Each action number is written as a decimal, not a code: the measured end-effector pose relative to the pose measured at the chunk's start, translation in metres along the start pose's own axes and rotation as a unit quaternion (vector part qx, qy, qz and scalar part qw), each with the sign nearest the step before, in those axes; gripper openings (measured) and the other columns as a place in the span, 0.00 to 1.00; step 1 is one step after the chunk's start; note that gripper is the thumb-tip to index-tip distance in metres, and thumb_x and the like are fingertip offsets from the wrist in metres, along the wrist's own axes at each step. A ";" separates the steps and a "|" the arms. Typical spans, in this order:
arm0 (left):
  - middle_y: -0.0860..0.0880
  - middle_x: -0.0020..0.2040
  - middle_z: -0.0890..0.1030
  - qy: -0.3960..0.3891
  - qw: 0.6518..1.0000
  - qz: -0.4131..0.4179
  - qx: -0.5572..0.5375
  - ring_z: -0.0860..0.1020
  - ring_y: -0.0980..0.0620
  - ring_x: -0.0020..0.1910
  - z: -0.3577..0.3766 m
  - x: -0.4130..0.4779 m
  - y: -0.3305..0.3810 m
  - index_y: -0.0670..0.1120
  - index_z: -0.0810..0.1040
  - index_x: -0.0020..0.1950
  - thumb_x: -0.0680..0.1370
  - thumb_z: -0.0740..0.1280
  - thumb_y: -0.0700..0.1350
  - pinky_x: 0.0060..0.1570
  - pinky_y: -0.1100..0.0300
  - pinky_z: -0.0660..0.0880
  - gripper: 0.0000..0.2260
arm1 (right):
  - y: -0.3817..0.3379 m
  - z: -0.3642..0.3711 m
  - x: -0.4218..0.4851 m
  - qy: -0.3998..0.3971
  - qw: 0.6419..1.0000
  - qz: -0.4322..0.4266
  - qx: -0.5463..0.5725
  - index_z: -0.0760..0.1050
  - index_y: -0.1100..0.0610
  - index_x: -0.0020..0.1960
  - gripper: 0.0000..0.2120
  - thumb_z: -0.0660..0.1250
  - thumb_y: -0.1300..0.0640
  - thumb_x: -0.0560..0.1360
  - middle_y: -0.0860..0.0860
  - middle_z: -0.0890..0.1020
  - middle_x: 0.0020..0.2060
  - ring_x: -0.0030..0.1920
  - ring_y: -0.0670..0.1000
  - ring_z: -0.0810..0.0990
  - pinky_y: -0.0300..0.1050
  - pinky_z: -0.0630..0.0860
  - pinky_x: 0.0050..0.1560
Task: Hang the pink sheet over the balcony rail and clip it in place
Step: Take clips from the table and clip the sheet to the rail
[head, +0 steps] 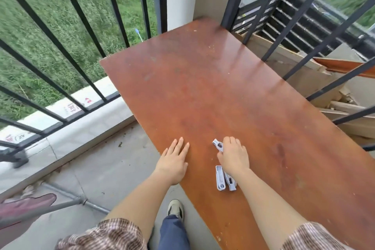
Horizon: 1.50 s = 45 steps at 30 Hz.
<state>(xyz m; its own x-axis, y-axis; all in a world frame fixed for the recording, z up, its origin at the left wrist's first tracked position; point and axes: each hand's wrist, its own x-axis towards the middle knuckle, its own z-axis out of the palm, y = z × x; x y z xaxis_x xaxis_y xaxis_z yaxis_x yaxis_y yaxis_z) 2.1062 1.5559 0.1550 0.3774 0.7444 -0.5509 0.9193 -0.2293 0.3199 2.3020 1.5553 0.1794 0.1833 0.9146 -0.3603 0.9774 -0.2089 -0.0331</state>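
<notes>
My left hand (174,158) lies flat with straight fingers on the near left edge of a reddish-brown wooden table (213,91). My right hand (233,155) is curled over a white plastic clip (217,145) on the table, fingers and thumb around it. Two more white clips (223,178) lie side by side just beside my right wrist. A patch of pink cloth (22,207) shows at the lower left edge, behind a grey metal pipe; most of it is out of view.
Black balcony rails (67,50) run along the left and the right, with grass far below. A low concrete ledge (85,134) lines the floor at the left. Broken boards and cardboard (316,79) pile up beyond the right rails. My shoe (175,208) stands by the table.
</notes>
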 end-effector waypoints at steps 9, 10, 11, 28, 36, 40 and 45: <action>0.45 0.77 0.58 0.118 0.989 -0.077 -0.038 0.58 0.45 0.74 -0.056 -0.073 -0.037 0.46 0.63 0.73 0.79 0.54 0.43 0.68 0.49 0.63 0.21 | -0.081 -0.045 -0.015 -0.050 0.979 -0.106 0.168 0.62 0.56 0.48 0.09 0.61 0.54 0.76 0.56 0.78 0.42 0.39 0.58 0.72 0.50 0.68 0.38; 0.45 0.76 0.59 0.134 0.987 -0.087 -0.032 0.59 0.45 0.73 -0.062 -0.086 -0.049 0.46 0.65 0.71 0.79 0.55 0.42 0.67 0.49 0.64 0.20 | -0.099 -0.048 -0.021 -0.053 0.975 -0.122 0.178 0.62 0.57 0.48 0.09 0.61 0.54 0.76 0.56 0.78 0.41 0.38 0.58 0.72 0.50 0.68 0.37; 0.44 0.75 0.61 0.153 0.983 -0.100 -0.024 0.60 0.45 0.72 -0.069 -0.099 -0.063 0.46 0.67 0.70 0.78 0.56 0.42 0.66 0.49 0.65 0.19 | -0.118 -0.050 -0.025 -0.056 0.971 -0.140 0.188 0.63 0.57 0.48 0.09 0.61 0.53 0.76 0.57 0.78 0.40 0.37 0.58 0.72 0.50 0.70 0.37; 0.40 0.76 0.58 0.218 0.892 -0.218 0.330 0.55 0.43 0.76 -0.164 -0.412 -0.271 0.42 0.70 0.67 0.78 0.59 0.43 0.74 0.45 0.51 0.18 | -0.450 -0.080 -0.178 -0.032 0.874 -0.402 0.270 0.74 0.57 0.43 0.09 0.67 0.51 0.75 0.49 0.75 0.34 0.38 0.52 0.73 0.45 0.64 0.34; 0.43 0.72 0.66 0.111 0.808 -0.252 0.521 0.53 0.43 0.77 -0.244 -0.492 -0.279 0.46 0.66 0.69 0.72 0.67 0.60 0.68 0.41 0.31 0.30 | -0.518 -0.124 -0.218 -0.060 0.803 -0.509 0.303 0.76 0.55 0.50 0.11 0.68 0.47 0.75 0.49 0.79 0.33 0.31 0.47 0.73 0.41 0.67 0.31; 0.49 0.59 0.78 0.073 0.790 -0.321 0.517 0.68 0.46 0.66 -0.279 -0.506 -0.281 0.49 0.67 0.66 0.67 0.71 0.60 0.70 0.37 0.37 0.32 | -0.534 -0.147 -0.218 -0.038 0.790 -0.558 0.251 0.77 0.57 0.52 0.13 0.67 0.48 0.76 0.52 0.82 0.37 0.35 0.50 0.77 0.45 0.72 0.36; 0.53 0.48 0.81 0.045 0.812 -0.326 0.482 0.73 0.48 0.56 -0.286 -0.500 -0.279 0.49 0.78 0.51 0.73 0.68 0.44 0.70 0.38 0.49 0.07 | -0.538 -0.169 -0.219 -0.002 0.753 -0.622 0.213 0.78 0.59 0.48 0.13 0.68 0.48 0.75 0.52 0.78 0.33 0.31 0.49 0.72 0.43 0.66 0.31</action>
<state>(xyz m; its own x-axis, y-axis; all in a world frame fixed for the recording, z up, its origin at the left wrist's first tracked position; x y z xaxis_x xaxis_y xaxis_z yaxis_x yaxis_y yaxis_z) 1.6285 1.4270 0.5618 -0.1945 0.9374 -0.2890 0.5981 -0.1202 -0.7924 1.7541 1.5254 0.4336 -0.8482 0.4927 0.1944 0.2687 0.7167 -0.6436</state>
